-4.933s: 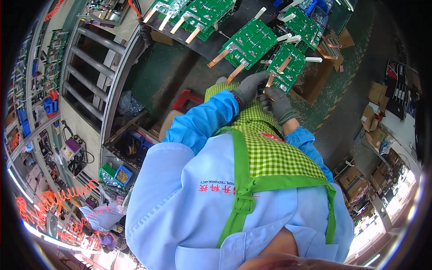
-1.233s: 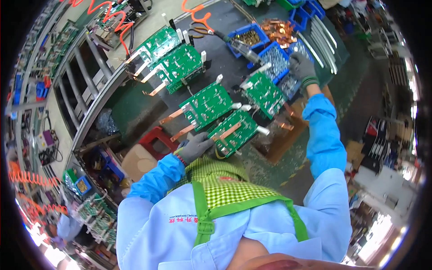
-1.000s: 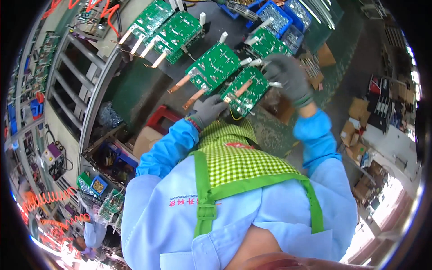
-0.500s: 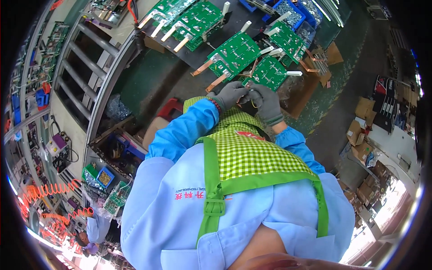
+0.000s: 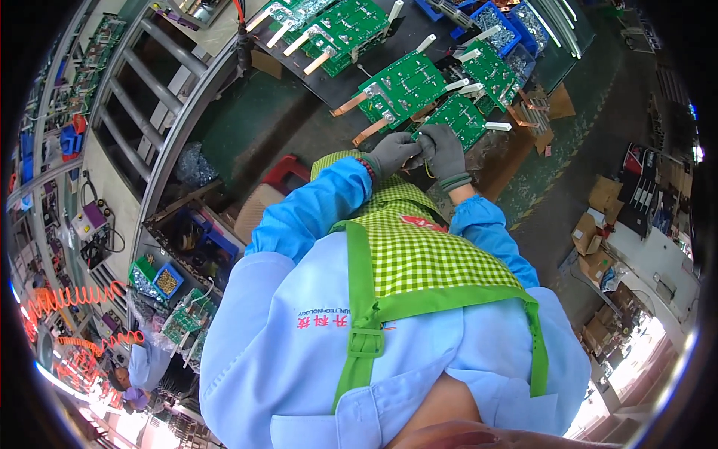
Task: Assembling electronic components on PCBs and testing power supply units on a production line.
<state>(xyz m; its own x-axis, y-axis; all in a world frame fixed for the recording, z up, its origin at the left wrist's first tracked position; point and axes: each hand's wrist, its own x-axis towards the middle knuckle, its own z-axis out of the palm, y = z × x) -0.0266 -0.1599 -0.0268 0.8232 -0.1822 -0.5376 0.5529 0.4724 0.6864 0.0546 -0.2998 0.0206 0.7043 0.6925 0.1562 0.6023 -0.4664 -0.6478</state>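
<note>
My left hand (image 5: 393, 154) and my right hand (image 5: 443, 153), both in grey gloves, meet close in front of my green checked apron. Their fingers are pinched together fingertip to fingertip. Whatever lies between them is too small and covered to make out; a thin yellowish loop shows beneath the right fingers. Just beyond the right hand lies a green circuit board (image 5: 458, 118) with a white strip sticking out. Left of it, a larger green circuit board (image 5: 405, 88) has two copper strips (image 5: 372, 131) pointing toward me.
More green boards (image 5: 351, 34) with metal strips lie on the dark table (image 5: 310, 84). Blue bins (image 5: 490, 28) of small metal parts stand at its far right. A red and beige chair (image 5: 258, 206) is at my left, near a grey metal rail frame (image 5: 168, 142). Cardboard boxes (image 5: 591, 232) sit far right.
The whole view has shifted a little, so the table and boards appear farther right. My hands stay pinched together, with the right fingers slightly more upright.
</note>
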